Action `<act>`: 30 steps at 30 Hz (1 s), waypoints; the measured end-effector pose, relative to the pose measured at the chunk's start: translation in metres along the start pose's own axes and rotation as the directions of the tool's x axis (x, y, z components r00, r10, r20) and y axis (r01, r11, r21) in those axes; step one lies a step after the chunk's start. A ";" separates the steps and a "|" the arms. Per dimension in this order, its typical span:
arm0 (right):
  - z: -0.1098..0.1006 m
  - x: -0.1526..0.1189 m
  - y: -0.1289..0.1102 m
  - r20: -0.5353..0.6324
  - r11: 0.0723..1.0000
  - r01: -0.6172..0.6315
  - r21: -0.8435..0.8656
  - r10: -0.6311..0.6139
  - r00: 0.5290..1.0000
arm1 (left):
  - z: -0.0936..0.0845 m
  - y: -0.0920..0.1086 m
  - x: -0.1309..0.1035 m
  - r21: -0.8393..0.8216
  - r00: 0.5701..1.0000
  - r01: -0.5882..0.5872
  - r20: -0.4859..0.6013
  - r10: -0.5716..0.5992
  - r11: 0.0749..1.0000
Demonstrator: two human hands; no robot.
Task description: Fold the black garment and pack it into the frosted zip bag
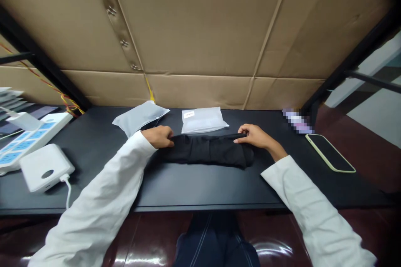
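A folded black cloth lies in a long strip across the dark tabletop. At its far left corner my left hand is closed on the edge, thumb and fingers pinched together. My right hand pinches the far right corner of the same cloth, its fingertips pressed on the fabric. Just beyond the cloth rests a frosted white plastic pouch with a small printed label. Another frosted pouch, fuller looking, sits behind my left hand.
To the left are a power strip and a white charger box with a cable. A phone lies at the right by a blurred-out packet. Cardboard stands along the back of the black table.
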State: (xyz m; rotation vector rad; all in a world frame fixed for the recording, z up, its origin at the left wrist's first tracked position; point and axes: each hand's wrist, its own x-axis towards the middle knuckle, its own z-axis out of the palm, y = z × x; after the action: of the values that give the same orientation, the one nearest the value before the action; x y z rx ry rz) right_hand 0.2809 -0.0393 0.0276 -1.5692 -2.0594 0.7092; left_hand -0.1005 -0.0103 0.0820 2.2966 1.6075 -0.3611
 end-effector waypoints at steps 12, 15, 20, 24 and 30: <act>0.008 -0.014 -0.042 0.400 0.809 -0.256 0.530 0.027 0.916 | 0.064 0.080 -0.005 0.122 0.356 -0.296 -0.906 0.228 0.947; 0.007 -0.018 -0.052 0.360 0.652 -0.258 0.713 -0.025 0.933 | 0.085 0.098 -0.005 0.150 0.472 -0.474 -0.789 0.394 0.868; 0.007 -0.022 -0.062 0.260 0.504 -0.164 0.848 -0.125 0.958 | 0.088 0.098 0.001 0.088 0.498 -0.680 -0.673 0.547 0.728; 0.017 -0.019 -0.061 0.258 0.673 -0.089 0.734 -0.155 0.954 | 0.080 0.092 0.007 0.011 0.429 -0.844 -0.586 0.687 0.537; 0.036 -0.011 -0.062 -0.171 0.958 0.265 0.112 -0.244 0.955 | 0.076 0.087 0.014 -0.315 0.428 -0.900 -0.511 0.745 0.301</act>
State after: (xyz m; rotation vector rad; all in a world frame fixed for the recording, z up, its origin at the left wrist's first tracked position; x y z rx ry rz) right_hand 0.2153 -0.0685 0.0396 -1.2159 -2.0065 0.5952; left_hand -0.0158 -0.0562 0.0167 2.3411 0.2310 0.6492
